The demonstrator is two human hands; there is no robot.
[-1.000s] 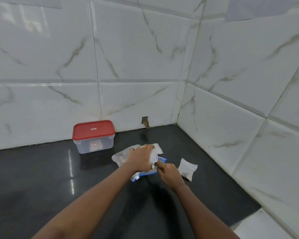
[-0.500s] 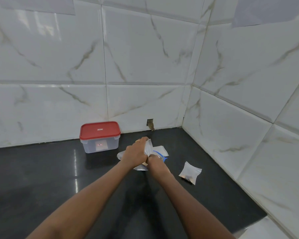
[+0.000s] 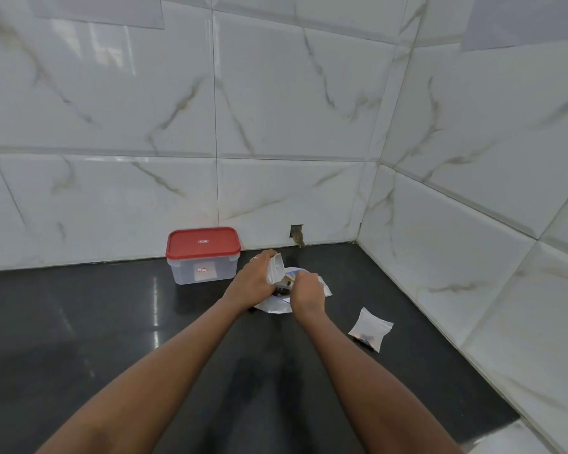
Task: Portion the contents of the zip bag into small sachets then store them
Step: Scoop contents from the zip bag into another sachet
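Against white marble-tiled walls, on the black desk just right of the red-lidded clear plastic box, a small clear plastic sachet is gripped upright by the left hand, while the curled right hand, whose hold cannot be told, is kept just beside it on the side away from the box, above the flat blue-zipped clear bag.

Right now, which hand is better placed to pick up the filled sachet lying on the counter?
Right, I'd say. The filled sachet lies just right of the right hand, nothing between. The left hand grips a second sachet and sits farther off, toward the container.
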